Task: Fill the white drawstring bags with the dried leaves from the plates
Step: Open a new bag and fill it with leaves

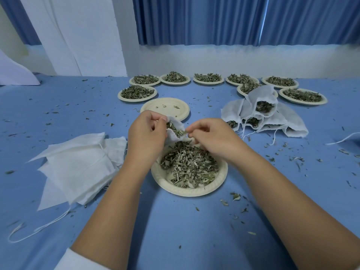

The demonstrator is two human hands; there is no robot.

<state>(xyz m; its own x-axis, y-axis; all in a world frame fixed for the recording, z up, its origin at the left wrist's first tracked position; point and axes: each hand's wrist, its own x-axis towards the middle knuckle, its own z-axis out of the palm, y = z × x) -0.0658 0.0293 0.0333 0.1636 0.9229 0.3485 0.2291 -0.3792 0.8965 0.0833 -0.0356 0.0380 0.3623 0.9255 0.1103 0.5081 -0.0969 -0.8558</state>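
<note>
the left hand (pixel 146 133) pinches the rim of a white drawstring bag (pixel 176 126), holding its mouth open just above the near plate (pixel 187 190), likely so spills fall back onto it; the right hand (pixel 212 138) pinches a few dried leaves (pixel 182 132) at that mouth.

No writing, label, brand, number or sign can be read on the plates (pixel 187 192), the white bags (pixel 78 168) or the blue cloth (pixel 175 230).

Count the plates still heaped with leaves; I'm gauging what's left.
9: the nearest plate; five in the far row; one nearer, left; two nearer, right, one partly behind the filled bags, which could hide more.
</note>
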